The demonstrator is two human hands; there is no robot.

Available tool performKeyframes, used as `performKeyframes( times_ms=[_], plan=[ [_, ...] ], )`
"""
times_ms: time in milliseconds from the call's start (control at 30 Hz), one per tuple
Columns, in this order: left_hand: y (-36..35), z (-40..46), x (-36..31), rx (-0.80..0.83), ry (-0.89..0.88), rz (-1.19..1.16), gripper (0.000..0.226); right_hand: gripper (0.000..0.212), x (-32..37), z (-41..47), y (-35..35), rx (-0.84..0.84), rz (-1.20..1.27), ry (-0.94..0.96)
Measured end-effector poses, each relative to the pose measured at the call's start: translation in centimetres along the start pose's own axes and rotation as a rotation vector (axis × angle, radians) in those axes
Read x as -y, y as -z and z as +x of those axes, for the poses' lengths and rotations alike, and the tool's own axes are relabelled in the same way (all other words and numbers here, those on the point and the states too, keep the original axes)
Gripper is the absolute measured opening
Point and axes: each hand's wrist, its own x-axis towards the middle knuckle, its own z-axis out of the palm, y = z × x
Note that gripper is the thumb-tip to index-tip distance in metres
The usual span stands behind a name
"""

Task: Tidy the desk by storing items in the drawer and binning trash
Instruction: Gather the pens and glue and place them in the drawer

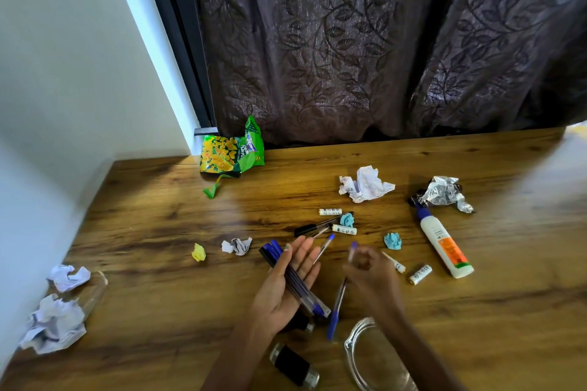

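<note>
My left hand lies palm up over the wooden desk with a bundle of blue pens resting across its straight fingers. My right hand pinches a single blue pen that points down and to the left. More pens, one black-capped and one blue-capped, lie just beyond my hands among white batteries. Another battery lies to the right.
Trash is scattered about: a green snack bag, white paper balls, yellow and teal scraps, foil. A glue bottle lies right. Near the front edge are a glass dish and black spools.
</note>
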Motion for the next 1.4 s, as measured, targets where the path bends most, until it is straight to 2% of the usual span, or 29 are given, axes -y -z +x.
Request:
performKeyframes(
  times_ms=[100,167,367,600,700,867,1067,1300,1400],
  plan=[
    [-0.1,0.0,0.0,0.007,0.008,0.032,0.040,0.016,1.7,0.0,1.2,-0.208,0.277,0.100],
    [0.0,0.2,0.1,0.005,0.010,0.047,0.045,0.019,2.8,-0.3,1.6,-0.275,0.445,0.167],
    [0.1,0.5,0.5,0.002,0.009,0.031,0.053,0.018,3.3,-2.0,0.5,-0.194,0.494,0.280],
    [0.2,0.5,0.1,0.055,-0.019,-0.030,0.043,0.017,0.4,-3.1,-2.6,0.149,0.163,0.152],
    [0.6,0.5,-0.4,-0.001,-0.018,-0.036,0.039,0.008,0.1,-2.7,-2.4,0.285,0.032,0.195],
    [0.9,0.2,-1.0,-0.082,-0.038,-0.086,0.033,0.020,-0.2,0.2,-1.7,0.204,-0.384,0.380],
    [1.1,0.2,-1.2,-0.085,-0.042,-0.057,0.036,0.040,-1.0,3.5,-2.4,0.251,-0.848,0.553],
    [1.1,0.0,-1.4,-0.087,-0.058,-0.067,0.038,0.023,-2.1,3.6,-1.8,0.175,-0.963,0.661],
    [1.0,-0.1,-1.2,-0.091,-0.062,-0.086,0.043,0.011,-2.6,3.8,-1.4,0.065,-0.939,0.686]
  ],
)
